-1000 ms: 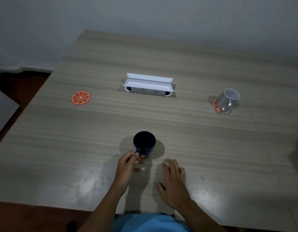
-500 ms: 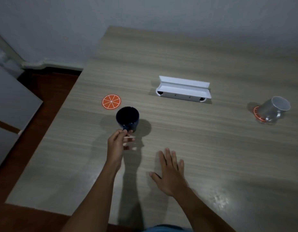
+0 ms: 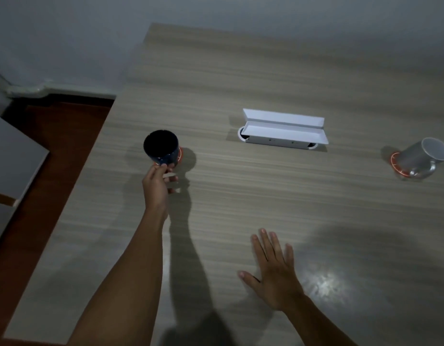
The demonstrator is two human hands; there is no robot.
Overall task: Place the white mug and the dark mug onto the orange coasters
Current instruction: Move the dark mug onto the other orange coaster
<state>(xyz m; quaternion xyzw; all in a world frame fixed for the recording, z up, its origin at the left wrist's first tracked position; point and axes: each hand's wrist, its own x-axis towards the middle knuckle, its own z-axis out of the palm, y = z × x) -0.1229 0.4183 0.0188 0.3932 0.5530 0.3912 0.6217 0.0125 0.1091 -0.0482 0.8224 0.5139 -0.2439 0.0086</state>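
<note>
Head view showed us a wood-grain tabletop [image 3: 241, 208] in dim light. Our left hand [image 3: 157, 183] reached toward the far left, its fingers [image 3: 163, 168] clenched on the handle of the dark mug [image 3: 161, 147]. That mug sat over the left orange coaster [image 3: 179, 156] — only a thin orange edge of the coaster showed at the mug's right side, and we could not tell whether the base rested fully on it or hung just above. Our right hand [image 3: 273, 273] lay flat on the near part of the tabletop, fingers spread and released, grasping nothing. At the far right the white mug [image 3: 423, 156] stood on the right orange coaster [image 3: 397, 166], handle toward the near side, well apart from both hands. Between the two mugs, toward the far side, lay an open white box [image 3: 283, 131] — its lid folded back. Beyond the left edge of the tabletop we saw a reddish-brown floor [image 3: 63, 131].
</note>
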